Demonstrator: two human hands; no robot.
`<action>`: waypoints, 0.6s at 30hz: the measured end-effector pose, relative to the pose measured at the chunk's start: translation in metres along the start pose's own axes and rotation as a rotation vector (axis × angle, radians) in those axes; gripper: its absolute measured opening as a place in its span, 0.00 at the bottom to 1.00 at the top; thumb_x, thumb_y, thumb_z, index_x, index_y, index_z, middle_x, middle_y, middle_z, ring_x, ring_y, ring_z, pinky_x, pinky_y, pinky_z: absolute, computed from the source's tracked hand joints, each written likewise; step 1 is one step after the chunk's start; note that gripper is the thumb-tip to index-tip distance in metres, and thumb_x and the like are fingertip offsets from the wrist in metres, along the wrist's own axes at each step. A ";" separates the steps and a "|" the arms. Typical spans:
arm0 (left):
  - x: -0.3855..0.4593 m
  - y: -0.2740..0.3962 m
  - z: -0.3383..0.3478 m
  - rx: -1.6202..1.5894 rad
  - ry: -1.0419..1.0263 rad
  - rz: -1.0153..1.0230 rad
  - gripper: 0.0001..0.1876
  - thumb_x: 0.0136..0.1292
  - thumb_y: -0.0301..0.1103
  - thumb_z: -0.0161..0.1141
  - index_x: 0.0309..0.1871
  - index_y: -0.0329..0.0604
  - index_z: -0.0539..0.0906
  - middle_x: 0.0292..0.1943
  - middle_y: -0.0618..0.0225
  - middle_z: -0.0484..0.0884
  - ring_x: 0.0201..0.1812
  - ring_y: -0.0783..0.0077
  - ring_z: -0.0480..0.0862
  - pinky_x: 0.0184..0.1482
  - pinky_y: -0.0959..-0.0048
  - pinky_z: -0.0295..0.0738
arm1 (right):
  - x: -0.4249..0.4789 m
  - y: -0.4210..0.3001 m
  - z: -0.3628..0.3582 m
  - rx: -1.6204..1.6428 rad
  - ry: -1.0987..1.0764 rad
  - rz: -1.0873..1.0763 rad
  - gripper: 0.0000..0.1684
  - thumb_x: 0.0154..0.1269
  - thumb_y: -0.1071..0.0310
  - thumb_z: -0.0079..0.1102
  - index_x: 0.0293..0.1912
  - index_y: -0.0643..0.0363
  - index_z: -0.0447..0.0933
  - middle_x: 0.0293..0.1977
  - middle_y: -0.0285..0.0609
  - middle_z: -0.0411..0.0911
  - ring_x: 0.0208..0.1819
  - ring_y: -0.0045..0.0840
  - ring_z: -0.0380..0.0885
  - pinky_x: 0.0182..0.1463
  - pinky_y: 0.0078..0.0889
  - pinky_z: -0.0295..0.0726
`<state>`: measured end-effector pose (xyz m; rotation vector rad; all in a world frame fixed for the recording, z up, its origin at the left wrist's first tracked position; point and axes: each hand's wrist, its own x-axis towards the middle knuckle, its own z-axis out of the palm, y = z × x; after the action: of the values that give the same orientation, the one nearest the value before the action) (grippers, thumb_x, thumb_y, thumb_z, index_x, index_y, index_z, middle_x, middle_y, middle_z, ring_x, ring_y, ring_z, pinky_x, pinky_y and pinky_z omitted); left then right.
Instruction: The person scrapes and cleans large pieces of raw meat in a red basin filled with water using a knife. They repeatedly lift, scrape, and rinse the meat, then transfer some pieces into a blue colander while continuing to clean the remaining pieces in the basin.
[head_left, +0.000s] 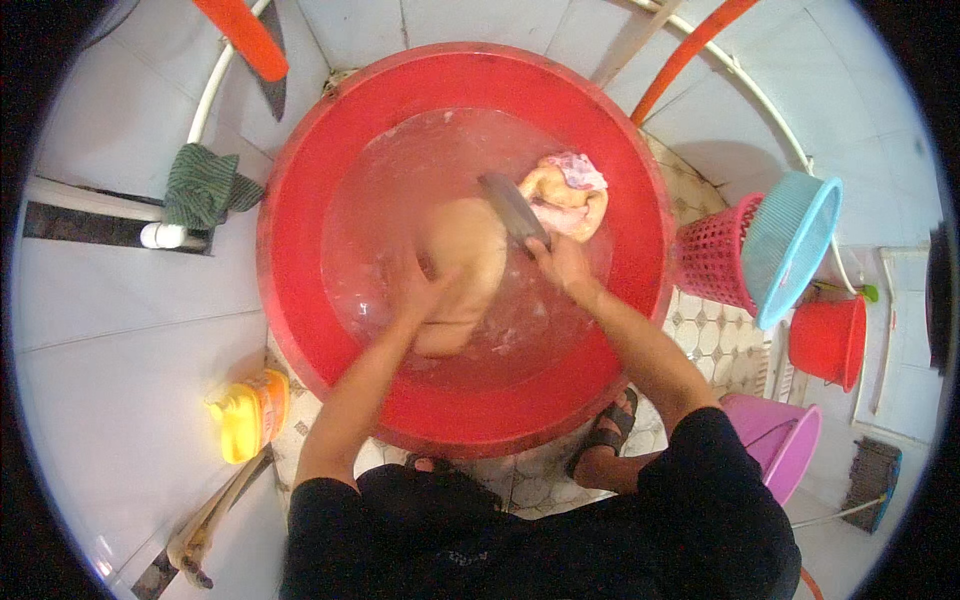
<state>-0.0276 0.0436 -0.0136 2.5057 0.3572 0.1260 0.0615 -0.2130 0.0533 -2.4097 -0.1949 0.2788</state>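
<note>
A wide red plastic tub (300, 247) stands before me, with cloudy water in its bottom. My left hand (420, 289) grips the near left side of a large pale piece of meat with skin (472, 240), blurred by motion. In my right hand (564, 266) is a knife with a broad grey blade (514, 206). The blade, also blurred, points up and left along the right side of the pale piece; whether it touches cannot be told. Beyond it, a second piece of meat (566, 199), yellowish with pink flesh showing, lies curled in the tub's right part.
A pink perforated basket (712, 255) and a light blue strainer basket (795, 240) stand right of the tub, near a red bucket (825, 341) and a purple bucket (784, 442). Yellow bottle (240, 424) and green cloth (199, 187) are at the left. Tiled walls surround the tub.
</note>
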 end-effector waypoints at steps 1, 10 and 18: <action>0.021 0.001 0.000 -0.025 -0.059 -0.022 0.56 0.49 0.58 0.73 0.73 0.30 0.58 0.70 0.42 0.64 0.70 0.45 0.64 0.72 0.54 0.58 | -0.017 0.013 0.005 0.016 0.039 0.108 0.25 0.67 0.52 0.59 0.43 0.69 0.81 0.33 0.60 0.82 0.40 0.48 0.84 0.46 0.45 0.78; 0.109 0.053 0.005 -0.256 -0.896 -0.033 0.38 0.55 0.50 0.72 0.62 0.33 0.73 0.60 0.51 0.75 0.61 0.55 0.74 0.64 0.60 0.68 | -0.090 0.045 0.064 0.165 0.051 0.384 0.18 0.65 0.59 0.63 0.40 0.67 0.82 0.28 0.52 0.84 0.33 0.34 0.83 0.41 0.42 0.79; 0.067 0.036 -0.025 -0.759 -0.908 -0.257 0.24 0.59 0.43 0.71 0.53 0.35 0.84 0.52 0.57 0.84 0.53 0.64 0.83 0.56 0.65 0.77 | -0.102 0.025 0.079 0.203 -0.002 0.257 0.14 0.65 0.64 0.59 0.42 0.66 0.81 0.29 0.51 0.83 0.31 0.32 0.81 0.39 0.39 0.78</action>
<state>0.0407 0.0481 0.0277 1.5314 0.1815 -0.8006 -0.0550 -0.2039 -0.0058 -2.2306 0.1384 0.3978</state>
